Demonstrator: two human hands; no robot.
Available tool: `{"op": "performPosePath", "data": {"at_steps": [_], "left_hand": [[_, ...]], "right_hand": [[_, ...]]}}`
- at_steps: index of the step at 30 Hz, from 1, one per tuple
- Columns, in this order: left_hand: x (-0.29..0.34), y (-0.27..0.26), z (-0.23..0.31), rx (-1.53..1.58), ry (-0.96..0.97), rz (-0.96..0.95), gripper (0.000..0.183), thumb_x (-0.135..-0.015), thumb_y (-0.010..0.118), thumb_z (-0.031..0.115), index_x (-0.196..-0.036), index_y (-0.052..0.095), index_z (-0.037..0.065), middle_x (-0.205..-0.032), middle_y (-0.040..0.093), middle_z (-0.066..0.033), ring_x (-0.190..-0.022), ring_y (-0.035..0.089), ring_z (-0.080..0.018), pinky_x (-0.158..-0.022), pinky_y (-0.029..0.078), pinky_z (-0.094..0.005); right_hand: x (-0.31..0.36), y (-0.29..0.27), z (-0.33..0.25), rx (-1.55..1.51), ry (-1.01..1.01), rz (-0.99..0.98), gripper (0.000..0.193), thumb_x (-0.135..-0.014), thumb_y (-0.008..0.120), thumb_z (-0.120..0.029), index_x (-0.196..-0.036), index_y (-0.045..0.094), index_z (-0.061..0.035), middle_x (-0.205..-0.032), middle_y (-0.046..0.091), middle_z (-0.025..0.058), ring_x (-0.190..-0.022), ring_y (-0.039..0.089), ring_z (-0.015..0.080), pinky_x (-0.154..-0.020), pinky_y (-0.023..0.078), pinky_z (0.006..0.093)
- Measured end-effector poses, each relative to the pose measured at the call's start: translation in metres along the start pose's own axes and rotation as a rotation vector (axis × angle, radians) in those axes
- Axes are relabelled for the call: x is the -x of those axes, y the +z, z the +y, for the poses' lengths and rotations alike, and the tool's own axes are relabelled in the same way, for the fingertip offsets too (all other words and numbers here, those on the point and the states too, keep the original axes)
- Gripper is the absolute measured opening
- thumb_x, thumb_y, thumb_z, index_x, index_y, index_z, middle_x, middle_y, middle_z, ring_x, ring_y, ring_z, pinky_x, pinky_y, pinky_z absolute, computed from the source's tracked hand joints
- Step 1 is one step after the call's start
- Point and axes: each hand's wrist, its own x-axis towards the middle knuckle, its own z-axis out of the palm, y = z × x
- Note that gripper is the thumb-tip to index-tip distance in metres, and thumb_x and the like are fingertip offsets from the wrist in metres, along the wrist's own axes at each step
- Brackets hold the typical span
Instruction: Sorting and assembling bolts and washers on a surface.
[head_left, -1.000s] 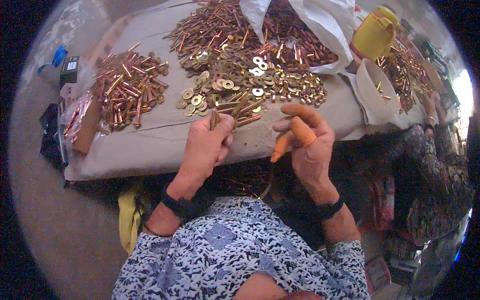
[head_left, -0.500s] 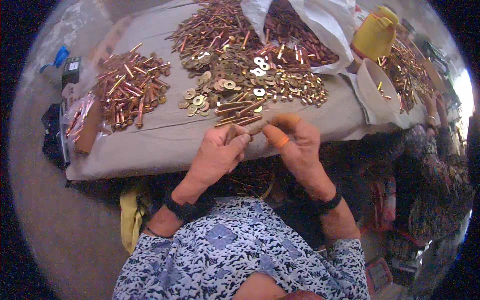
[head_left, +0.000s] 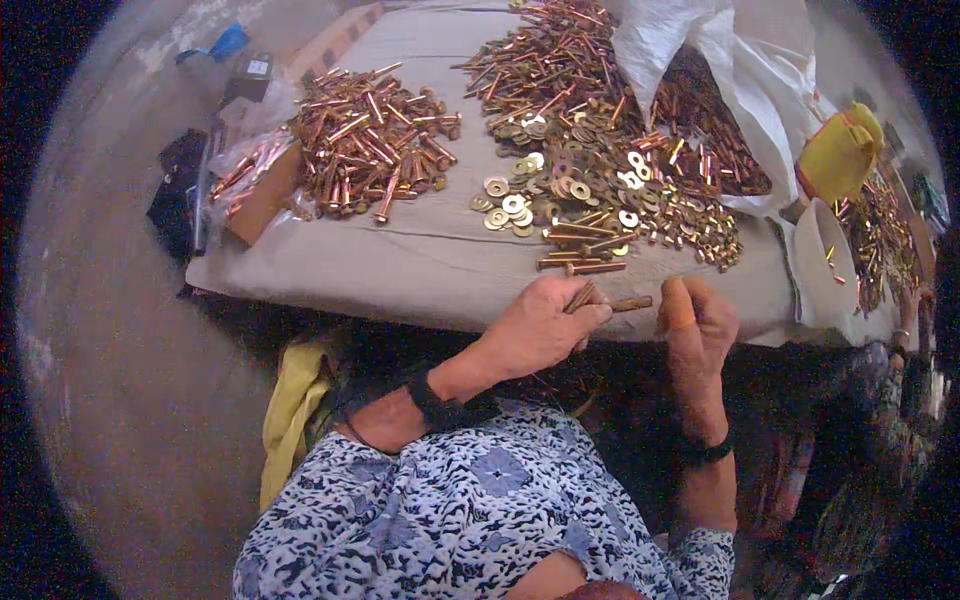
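Note:
My left hand (head_left: 540,328) is closed around brass-coloured bolts; one bolt (head_left: 632,303) sticks out from the fingers toward the right, and another shows between thumb and forefinger. Just past that bolt's tip is my right hand (head_left: 702,322), its fingers pinched together, an orange cover on one finger. Whatever sits in that pinch is hidden. Several loose bolts (head_left: 585,240) lie on the cloth beyond my left hand. Behind them spreads a heap of flat washers (head_left: 570,180), with small nuts (head_left: 705,232) on its right side.
Left on the cloth-covered table (head_left: 420,270) is a heap of finished-looking bolts (head_left: 370,150), beside a plastic bag of bolts (head_left: 250,170). More bolts (head_left: 550,65) are piled at the back, by a white sack (head_left: 740,90). A yellow container (head_left: 840,150) and white tub (head_left: 820,250) stand right.
The view has swung left, so the table and piles sit further right. My right hand has drawn away from my left hand, leaving a gap at the bolt's tip.

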Motion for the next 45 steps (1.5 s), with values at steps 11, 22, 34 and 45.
{"op": "performPosePath", "data": {"at_steps": [11,22,34,45], "left_hand": [[0.000,0.003,-0.004,-0.009,-0.059,-0.025,0.020,-0.084,0.052,0.020,-0.074,0.053,0.003,-0.054,0.047,0.0011,-0.044,0.043,-0.0066,-0.040,0.035,-0.0233],[-0.008,-0.031,0.014,-0.106,-0.048,0.135,0.021,-0.083,0.055,0.025,-0.078,0.057,0.005,-0.054,0.046,0.0026,-0.042,0.039,-0.0042,-0.038,0.031,-0.0196],[-0.003,-0.145,0.053,-0.214,0.158,0.529,0.028,-0.087,0.043,0.032,-0.100,0.052,0.008,-0.059,0.048,0.0008,-0.040,0.036,-0.0040,-0.034,0.026,-0.0183],[-0.003,-0.030,0.023,0.035,-0.102,0.001,0.029,-0.087,0.049,0.028,-0.078,0.055,0.001,-0.058,0.052,0.0007,-0.043,0.040,-0.0019,-0.037,0.029,-0.0176]], "right_hand": [[0.000,-0.012,0.004,0.156,0.003,-0.187,0.013,-0.074,0.062,-0.010,-0.082,0.056,-0.0012,-0.072,0.056,0.0026,-0.068,0.051,0.0124,-0.061,0.041,0.0259],[-0.006,-0.006,0.007,0.066,0.054,-0.071,0.027,-0.081,0.056,-0.022,-0.063,0.055,-0.0033,-0.057,0.052,0.0117,-0.050,0.048,0.0212,-0.048,0.036,0.0366],[-0.046,0.003,0.033,0.403,-0.294,0.250,0.018,-0.080,0.057,-0.016,-0.092,0.061,-0.0033,-0.080,0.062,0.0118,-0.068,0.059,0.0207,-0.060,0.045,0.0303],[-0.083,0.013,0.032,0.758,-0.130,0.131,0.019,-0.076,0.059,-0.019,-0.084,0.061,-0.0022,-0.072,0.060,0.0173,-0.067,0.060,0.0293,-0.060,0.046,0.0354]]}}
